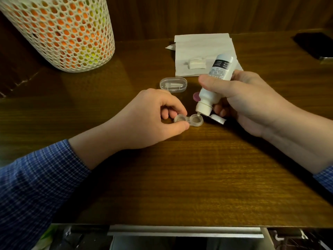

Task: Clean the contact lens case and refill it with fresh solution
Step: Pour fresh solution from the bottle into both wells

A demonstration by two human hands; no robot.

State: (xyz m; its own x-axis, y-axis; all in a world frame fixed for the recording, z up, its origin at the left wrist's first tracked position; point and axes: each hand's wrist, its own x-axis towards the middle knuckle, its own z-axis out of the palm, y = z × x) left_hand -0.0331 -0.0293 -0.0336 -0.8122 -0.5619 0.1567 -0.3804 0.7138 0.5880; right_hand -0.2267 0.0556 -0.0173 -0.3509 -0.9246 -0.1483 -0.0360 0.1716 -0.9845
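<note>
Near the middle of the frame, the left hand [153, 120] is pinching the left well of a clear twin-well contact lens case [188, 120], thumb below and forefinger above, steadying it on the wooden table [180, 177]. Both wells are standing uncovered.

Just right of centre, the right hand [243, 101] is gripping a white solution bottle [214, 85], fingers and thumb wrapped round its body. The bottle is tilting steeply, base toward the upper right, nozzle pointing down over the right well and almost touching its rim. Its flip cap [218, 120] is hanging open beneath the nozzle, low beside the case. The bottle is wearing a label with a black band and rows of small print, but the writing is too small and blurred to read, and I can make out no brand.

Behind the bottle, a purple round cap [196, 97] is lying on the table, partly hidden. Above centre, a clear oval box [173, 84] is sitting with small white pieces inside. Further back, white paper tissue [201, 51] is lying flat with a small folded white pad [196, 63] on top. In the upper left, a white mesh basket [63, 31] is showing orange and yellow through its holes. A dark flat phone-like object [315, 45] is lying at the upper right edge. Blue checked sleeves [36, 177] are covering both forearms.
</note>
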